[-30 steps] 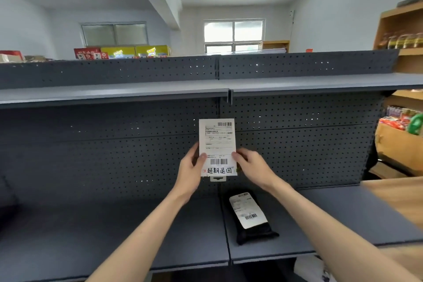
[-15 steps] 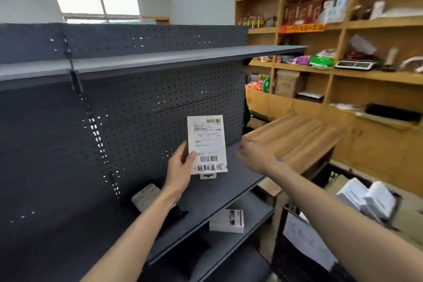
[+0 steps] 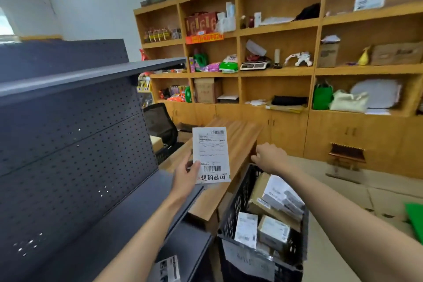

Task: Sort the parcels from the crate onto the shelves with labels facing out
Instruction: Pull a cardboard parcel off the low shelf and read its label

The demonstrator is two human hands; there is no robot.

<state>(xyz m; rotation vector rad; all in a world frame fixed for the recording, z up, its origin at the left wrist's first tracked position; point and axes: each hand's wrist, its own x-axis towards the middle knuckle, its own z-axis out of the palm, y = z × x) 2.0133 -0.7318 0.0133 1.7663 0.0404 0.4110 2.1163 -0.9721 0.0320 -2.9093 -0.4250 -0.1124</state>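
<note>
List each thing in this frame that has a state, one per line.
Left hand: holds the labelled parcel.
Labelled parcel: upright, label facing the camera.
Right hand: fingers curled, above the crate's far rim; whether it holds anything is unclear.
Crate: open, filled with parcels.
Grey shelf: bare here.

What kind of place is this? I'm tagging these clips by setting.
Probably a small parcel pickup shop or stockroom: a black crate full of labelled parcels, grey pegboard shelving, and wooden wall shelves holding goods and a weighing scale.
</note>
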